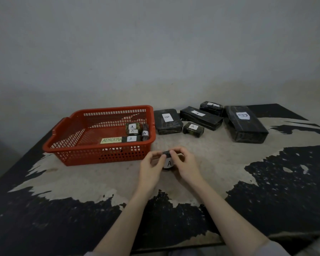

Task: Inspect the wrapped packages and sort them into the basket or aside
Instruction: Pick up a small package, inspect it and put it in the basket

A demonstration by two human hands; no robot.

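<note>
A small dark wrapped package point(168, 161) with a white label marked A is held between both hands just in front of the basket's near right corner. My left hand point(151, 169) pinches its left side and my right hand point(186, 166) grips its right side and top. The red plastic basket point(67, 133) holds several small wrapped packages at its right end, labelled A point(133, 128), A point(131, 139) and B point(145, 133), beside a yellow-green ABNORMAL tag point(111, 140).
To the right of the basket lie several black wrapped packages: a flat B package point(167, 121), a small A one point(193, 129), a long A one point(201, 117), a small one behind point(211, 107) and a large B box point(246, 123). The worn table point(100, 182) meets a grey wall.
</note>
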